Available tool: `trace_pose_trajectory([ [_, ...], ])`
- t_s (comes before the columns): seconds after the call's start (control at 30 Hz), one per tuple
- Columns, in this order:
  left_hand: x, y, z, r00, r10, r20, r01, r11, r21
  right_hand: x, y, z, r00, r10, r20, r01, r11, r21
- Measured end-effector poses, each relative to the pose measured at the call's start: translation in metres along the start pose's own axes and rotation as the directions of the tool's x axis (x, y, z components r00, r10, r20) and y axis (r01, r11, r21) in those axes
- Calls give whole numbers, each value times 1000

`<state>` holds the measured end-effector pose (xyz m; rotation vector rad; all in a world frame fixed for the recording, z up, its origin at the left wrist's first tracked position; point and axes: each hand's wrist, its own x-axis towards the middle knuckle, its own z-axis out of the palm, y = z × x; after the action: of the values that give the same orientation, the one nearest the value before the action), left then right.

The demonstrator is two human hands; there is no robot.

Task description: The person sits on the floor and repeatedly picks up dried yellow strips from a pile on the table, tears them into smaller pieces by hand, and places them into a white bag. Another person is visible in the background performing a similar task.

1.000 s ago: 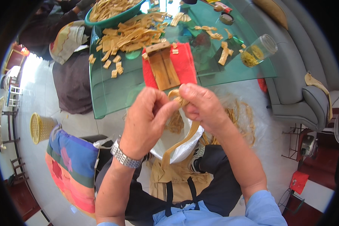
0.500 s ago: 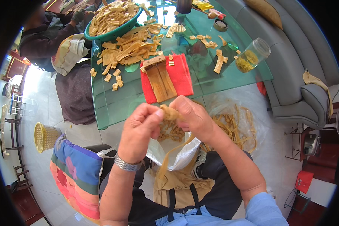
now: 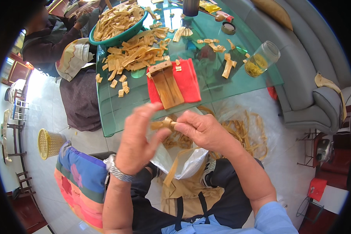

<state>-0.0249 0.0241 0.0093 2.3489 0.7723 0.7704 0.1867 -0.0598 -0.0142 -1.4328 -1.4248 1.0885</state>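
Head view; hands (image 3: pixel 135 142) (image 3: pixel 202 132): left open, empty; right pinched on a tan strip (image 3: pixel 168 123)

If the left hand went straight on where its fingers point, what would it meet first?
Probably the red cloth, then the wooden block on it; depth is unclear, so the left hand might pass above.

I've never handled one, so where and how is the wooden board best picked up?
Probably the board is best gripped across its two long edges, about midway, coming from above on the near side. It lies on the red cloth, its bare end nearest the viewer, while the thick crossbar is at the far end with small pieces beside it.
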Motion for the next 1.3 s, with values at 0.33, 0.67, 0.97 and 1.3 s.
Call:
trace_pose_trajectory([
  [0.33,-19,-8,20,818,-190,544,266,962,-65,-8,17,6,976,-111,187,153,961,-229],
  [0.67,-9,-8,-1,759,-261,596,491,831,-261,-9,2,-7,971,-227,75,239,931,-276],
  [0.97,36,-37,10,956,-238,169,275,930,-246,51,24,-25,783,-600,-164,345,638,-688],
  [1.3,64,-47,32,953,-244,-178,210,959,-191,73,37,-28,780,-586,-220,217,583,-783],
])
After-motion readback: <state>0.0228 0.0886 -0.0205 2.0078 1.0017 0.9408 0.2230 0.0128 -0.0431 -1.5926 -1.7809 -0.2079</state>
